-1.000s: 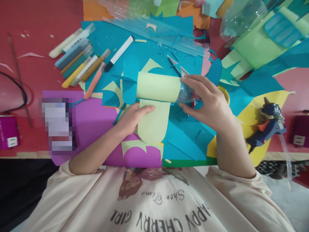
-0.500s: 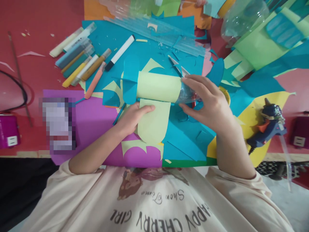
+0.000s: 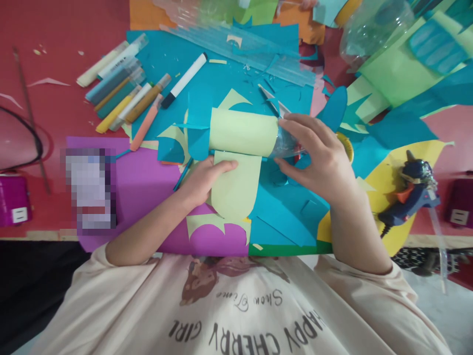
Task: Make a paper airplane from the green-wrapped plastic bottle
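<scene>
A clear plastic bottle (image 3: 286,143) lies sideways in front of me, its body wrapped in pale green paper (image 3: 244,132). Blue paper (image 3: 198,113) covers its left end. My right hand (image 3: 318,155) is closed around the bare right end, thumb below and fingers above. Just under the wrapped part, a pale green paper flap with a rounded lower edge (image 3: 236,192) sticks out towards me. My left hand (image 3: 203,180) pinches this flap, thumb on top and the other fingers hidden beneath. Scissors (image 3: 275,102) lie open behind the bottle.
Several markers (image 3: 118,84) lie at the upper left, near a blurred-out phone (image 3: 92,190). At right, a glue gun (image 3: 414,192) rests on yellow paper (image 3: 391,167). Another clear bottle (image 3: 373,34) stands at the back right. Blue paper scraps (image 3: 284,212) cover the table.
Both hands keep their hold and hardly move. A thin blue paper strip at the bottle's left end has shifted slightly; the whole view drifts very slightly.
</scene>
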`<state>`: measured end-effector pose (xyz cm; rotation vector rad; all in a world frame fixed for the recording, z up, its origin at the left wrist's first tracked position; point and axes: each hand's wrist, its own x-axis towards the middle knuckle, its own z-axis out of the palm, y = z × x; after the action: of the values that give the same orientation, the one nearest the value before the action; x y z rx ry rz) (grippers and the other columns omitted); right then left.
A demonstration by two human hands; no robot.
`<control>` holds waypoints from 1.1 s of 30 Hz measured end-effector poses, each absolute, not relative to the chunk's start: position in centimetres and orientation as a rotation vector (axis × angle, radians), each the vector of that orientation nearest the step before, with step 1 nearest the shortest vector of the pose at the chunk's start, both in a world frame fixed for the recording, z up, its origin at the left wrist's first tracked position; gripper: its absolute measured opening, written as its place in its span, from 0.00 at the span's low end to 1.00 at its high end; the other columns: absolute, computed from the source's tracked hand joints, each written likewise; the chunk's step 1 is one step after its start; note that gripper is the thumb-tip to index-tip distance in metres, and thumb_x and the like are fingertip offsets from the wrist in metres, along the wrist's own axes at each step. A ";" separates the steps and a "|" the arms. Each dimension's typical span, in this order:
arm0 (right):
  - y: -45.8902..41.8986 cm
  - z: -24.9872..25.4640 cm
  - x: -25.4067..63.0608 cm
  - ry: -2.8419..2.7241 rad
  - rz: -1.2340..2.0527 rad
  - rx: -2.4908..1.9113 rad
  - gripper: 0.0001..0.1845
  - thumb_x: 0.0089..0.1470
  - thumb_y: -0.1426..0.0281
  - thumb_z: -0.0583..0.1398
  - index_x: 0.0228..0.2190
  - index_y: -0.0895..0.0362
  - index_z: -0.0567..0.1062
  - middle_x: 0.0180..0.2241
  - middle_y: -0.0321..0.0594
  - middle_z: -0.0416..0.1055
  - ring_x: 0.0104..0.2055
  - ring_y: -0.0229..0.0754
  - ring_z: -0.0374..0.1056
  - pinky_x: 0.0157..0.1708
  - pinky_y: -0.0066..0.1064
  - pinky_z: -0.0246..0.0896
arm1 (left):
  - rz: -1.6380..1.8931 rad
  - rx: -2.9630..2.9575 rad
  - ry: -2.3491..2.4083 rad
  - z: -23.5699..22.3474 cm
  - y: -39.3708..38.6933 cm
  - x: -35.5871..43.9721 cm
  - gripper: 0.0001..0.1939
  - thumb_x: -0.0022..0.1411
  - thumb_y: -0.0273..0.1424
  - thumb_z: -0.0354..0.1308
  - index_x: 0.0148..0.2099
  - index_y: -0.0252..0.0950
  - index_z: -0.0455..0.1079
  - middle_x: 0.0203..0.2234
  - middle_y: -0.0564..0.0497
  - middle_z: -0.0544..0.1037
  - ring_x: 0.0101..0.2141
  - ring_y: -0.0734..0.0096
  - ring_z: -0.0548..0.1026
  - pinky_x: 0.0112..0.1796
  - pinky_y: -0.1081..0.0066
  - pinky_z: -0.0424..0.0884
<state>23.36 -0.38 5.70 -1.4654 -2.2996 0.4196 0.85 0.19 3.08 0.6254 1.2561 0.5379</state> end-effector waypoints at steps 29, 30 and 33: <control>-0.4 4.7 23.2 -2.316 0.153 -1.363 0.23 0.60 0.70 0.56 0.57 0.49 0.64 0.56 0.47 0.71 0.59 0.54 0.67 0.55 0.50 0.67 | 0.574 0.639 1.223 1.9 0.0 0.5 0.22 0.44 0.44 0.69 0.41 0.37 0.77 0.37 0.50 0.84 0.40 0.55 0.81 0.37 0.66 0.78; -0.4 4.5 23.3 -2.315 0.109 -1.329 0.24 0.60 0.70 0.57 0.57 0.50 0.64 0.55 0.48 0.71 0.58 0.53 0.68 0.54 0.50 0.68 | 0.580 0.641 1.217 1.8 0.0 0.5 0.22 0.45 0.43 0.69 0.41 0.38 0.77 0.37 0.50 0.84 0.40 0.56 0.81 0.38 0.66 0.78; -0.3 4.2 23.3 -2.299 0.011 -1.244 0.23 0.58 0.71 0.58 0.55 0.53 0.65 0.52 0.50 0.73 0.56 0.53 0.70 0.51 0.47 0.71 | 0.602 0.639 1.209 1.6 -0.1 0.4 0.21 0.45 0.43 0.69 0.41 0.38 0.77 0.37 0.50 0.84 0.39 0.56 0.81 0.37 0.66 0.78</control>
<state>23.28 -0.26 4.16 -1.2445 -2.2992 0.0109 0.43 -0.08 1.60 0.6390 1.2086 0.6024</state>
